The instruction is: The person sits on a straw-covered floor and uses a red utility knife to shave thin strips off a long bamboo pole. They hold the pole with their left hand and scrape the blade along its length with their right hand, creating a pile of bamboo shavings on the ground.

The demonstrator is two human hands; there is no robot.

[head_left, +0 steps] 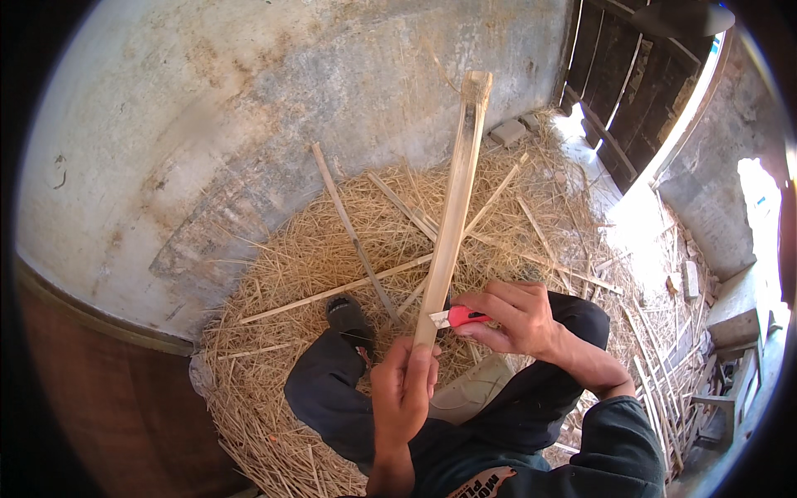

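Observation:
A long split bamboo strip (452,207) slants up and away from me, its thick far end raised toward the wall. My left hand (403,383) is closed round its near end, thumb laid along the face. In my right hand (519,319) is a red utility knife (466,316), gripped by its handle. The knife's short blade lies against the right side of the strip, a little above my left thumb. Part of the handle is hidden by my fingers.
Straw and shavings (290,266) cover the floor round my bent legs, with several loose bamboo strips (353,228) lying across them. A stained wall (274,100) rises ahead. At the far right stands a dark plank door (610,91); bricks (508,132) lie by the wall.

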